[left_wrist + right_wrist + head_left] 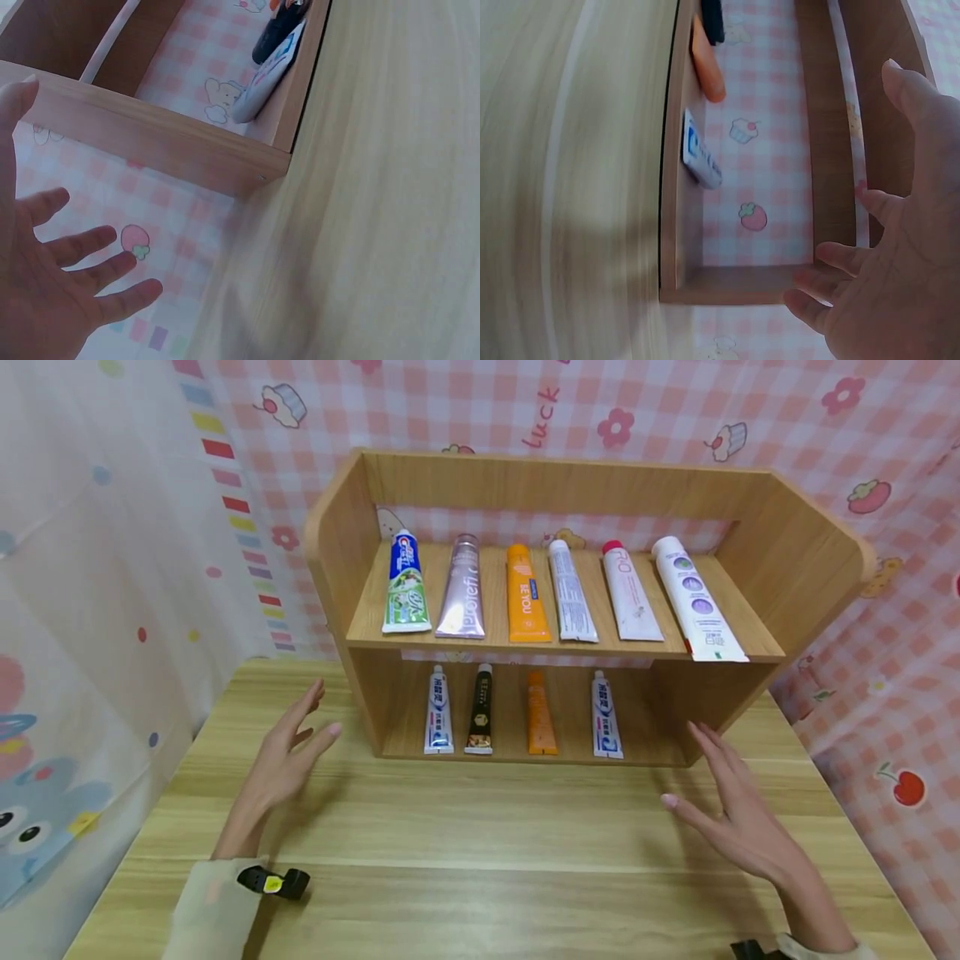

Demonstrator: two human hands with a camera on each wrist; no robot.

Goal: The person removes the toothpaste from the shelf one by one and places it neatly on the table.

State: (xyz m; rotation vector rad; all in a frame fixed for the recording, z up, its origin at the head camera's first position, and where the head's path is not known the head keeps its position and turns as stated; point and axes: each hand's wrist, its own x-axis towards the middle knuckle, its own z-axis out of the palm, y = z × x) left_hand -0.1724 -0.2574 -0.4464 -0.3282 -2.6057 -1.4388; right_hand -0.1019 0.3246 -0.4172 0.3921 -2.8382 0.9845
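So, left hand point(281, 760) and right hand point(750, 827) are empty, fingers spread, near opposite ends of shelf point(570, 485). Tubes point(528, 597) lie on it in two rows, spaced face-up, probably for easy reading.

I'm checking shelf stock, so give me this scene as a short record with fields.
Shelf: wooden, on the table
Upper level: six tubes, rightmost tube overhanging front edge
Lower level: two white-and-blue tubes, a black tube, an orange tube
Left hand: left of the shelf, holding nothing
Right hand: near shelf's right end, holding nothing
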